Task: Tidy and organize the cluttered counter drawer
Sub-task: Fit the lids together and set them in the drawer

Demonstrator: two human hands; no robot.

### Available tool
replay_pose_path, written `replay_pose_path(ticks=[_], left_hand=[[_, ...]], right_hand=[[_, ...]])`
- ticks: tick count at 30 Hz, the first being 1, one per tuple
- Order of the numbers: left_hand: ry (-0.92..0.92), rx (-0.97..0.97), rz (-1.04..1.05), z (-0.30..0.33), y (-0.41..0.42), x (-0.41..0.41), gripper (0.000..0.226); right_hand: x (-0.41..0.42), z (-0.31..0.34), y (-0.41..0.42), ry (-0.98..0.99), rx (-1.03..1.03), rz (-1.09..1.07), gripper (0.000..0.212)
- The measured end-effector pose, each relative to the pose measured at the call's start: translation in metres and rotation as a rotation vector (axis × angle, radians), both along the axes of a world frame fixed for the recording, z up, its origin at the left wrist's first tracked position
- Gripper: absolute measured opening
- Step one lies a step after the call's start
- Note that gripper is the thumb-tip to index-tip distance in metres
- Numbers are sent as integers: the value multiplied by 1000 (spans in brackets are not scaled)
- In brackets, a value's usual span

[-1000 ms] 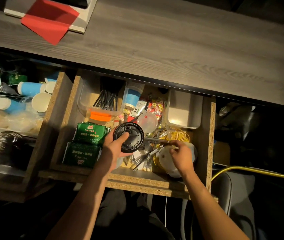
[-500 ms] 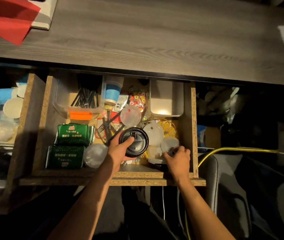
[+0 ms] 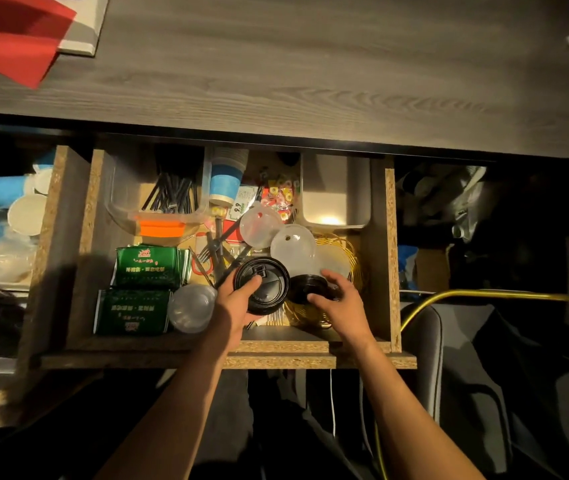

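Two hands over an open drawer [image 3: 389, 258] pulled out from under a grey wood-grain counter [image 3: 276, 71]. Left hand [image 3: 238, 303] gripping a black cup lid [image 3: 262, 284], thumb across its top, fingers curled beneath. Right hand [image 3: 340, 299] pinching a second black lid [image 3: 305, 287] just beside the first, at the front right of the drawer, above a yellow wire basket [image 3: 343, 247]. Two translucent lids [image 3: 276, 233] overlapping just behind the black ones. Along the back wall: a clear tub of black straws [image 3: 172, 197], a blue-banded stack of paper cups [image 3: 224, 178], a white bin [image 3: 336, 192] tucked into the right rear corner. Green packets [image 3: 141, 289] stacked against the left side, a clear round container [image 3: 191, 308] touching them near the front edge. Forks [image 3: 206, 254] and small clutter crowding the middle. Little bare floor anywhere; only a narrow strip along the left wall and the front lip. Red paper [image 3: 9, 46] lying at the far left corner of the counter.
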State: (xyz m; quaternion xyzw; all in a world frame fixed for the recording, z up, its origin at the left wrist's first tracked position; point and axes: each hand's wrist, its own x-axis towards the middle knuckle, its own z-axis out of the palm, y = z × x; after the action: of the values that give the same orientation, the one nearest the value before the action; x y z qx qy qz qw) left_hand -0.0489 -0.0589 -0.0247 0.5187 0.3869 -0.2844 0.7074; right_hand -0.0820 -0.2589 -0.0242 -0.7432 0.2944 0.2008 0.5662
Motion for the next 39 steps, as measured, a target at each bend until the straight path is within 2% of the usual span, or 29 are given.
replay_pose_path(ticks=[3,7,12,14,17,20,22,24,27,30,33,35,39], left_hand=[[-4,-70,30,1,-4,3,46],[-28,-83,72,8,-8,13,44],[-103,23,45,19,1,28,42],[-99,29,61,24,4,31,39],[-98,29,46,29,5,32,31],[-91,33,13,31,3,30,32],[-76,29,-2,30,0,28,41],[-64,23,-1,31,-3,27,40],[-66,22,1,31,-5,26,40],[-83,41,-12,34,-5,27,38],[-103,64,-37,36,-5,30,39],[-111,74,-45,40,-7,32,35],[-104,67,-53,47,-13,36,43]], right_hand=[[7,1,4,-46,-102,92,43],[22,5,1,-125,-168,36,23],[43,19,-8,-208,-312,-88,26],[49,24,-10,-238,-341,-124,35],[54,25,-15,-169,-312,-112,41],[54,17,-18,-30,-266,-43,33],[50,12,-19,11,-258,-18,26],[46,10,-20,7,-243,-30,24],[45,16,-18,-25,-239,-52,36],[45,24,-16,-60,-289,-70,38],[48,45,-14,-179,-348,-142,30],[51,65,-10,-304,-315,-189,19],[50,98,9,-565,-276,56,26]])
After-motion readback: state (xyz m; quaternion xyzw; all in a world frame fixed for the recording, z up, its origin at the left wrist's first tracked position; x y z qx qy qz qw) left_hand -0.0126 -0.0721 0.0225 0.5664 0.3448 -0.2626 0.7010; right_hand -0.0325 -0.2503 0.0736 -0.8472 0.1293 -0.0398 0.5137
